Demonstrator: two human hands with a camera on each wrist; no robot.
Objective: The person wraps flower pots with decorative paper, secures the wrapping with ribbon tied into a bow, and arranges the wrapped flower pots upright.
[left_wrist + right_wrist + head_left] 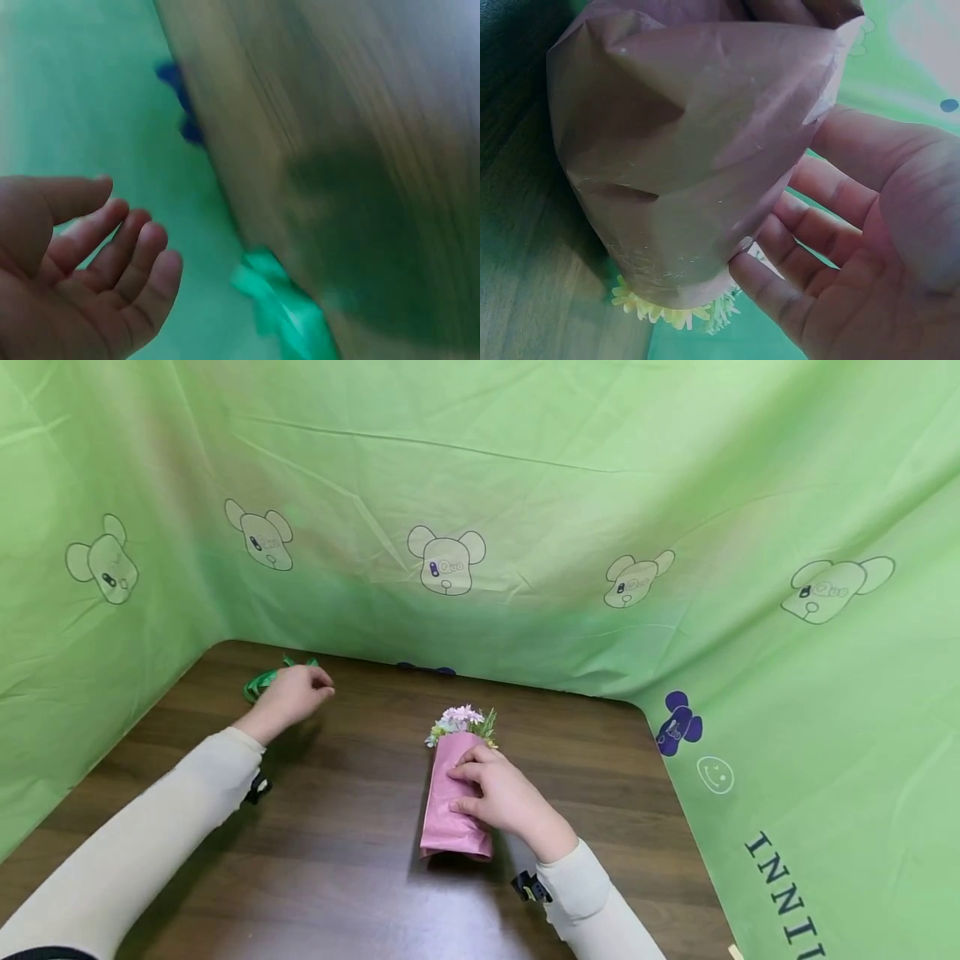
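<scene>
A small bouquet, its pink wrapping paper (pixel 453 802) open at the top around pale pink, blue and yellow flowers (pixel 461 718), is at the middle of the table. My right hand (pixel 506 793) grips it from the right side, thumb and fingers against the paper. In the right wrist view, the creased pink wrap (pixel 682 157) fills much of the picture, with yellow petals (pixel 660 309) at its far end. My left hand (pixel 288 697) hovers by a green ribbon (pixel 258 685) at the back left, fingers loosely curled around nothing. The left wrist view shows the ribbon (pixel 289 307) blurred beyond the fingertips.
The brown wooden table (pixel 352 827) has rounded back corners. Green cloth (pixel 525 468) printed with bear heads hangs along its back and both sides. A dark strap device (pixel 531 887) sits at the right wrist, another (pixel 258 787) at the left.
</scene>
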